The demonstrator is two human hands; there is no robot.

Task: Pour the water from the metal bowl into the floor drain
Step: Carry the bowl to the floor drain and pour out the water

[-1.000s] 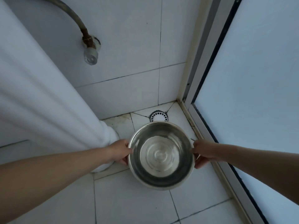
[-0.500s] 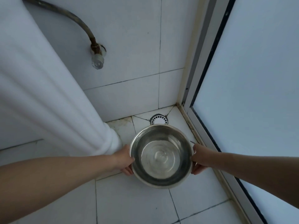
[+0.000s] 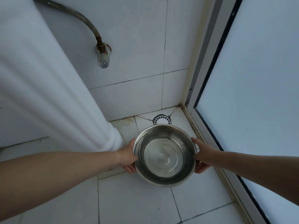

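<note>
I hold a round metal bowl (image 3: 165, 155) level above the floor tiles, with a shallow pool of water in its bottom. My left hand (image 3: 127, 156) grips its left rim and my right hand (image 3: 203, 155) grips its right rim. The round floor drain (image 3: 162, 119), white grate in a dark ring, sits in the corner just beyond the bowl's far edge. The bowl's rim hides the near part of the drain.
A white fluted pedestal (image 3: 64, 102) runs down at the left, its base close to my left hand. A rusty hose and valve (image 3: 102, 52) hang on the tiled wall. A frosted glass door with a metal frame (image 3: 210, 126) borders the right side.
The bowl has moved slightly lower and closer to the floor corner, and the view has tilted so more wall shows. Both hands keep the same grip.
</note>
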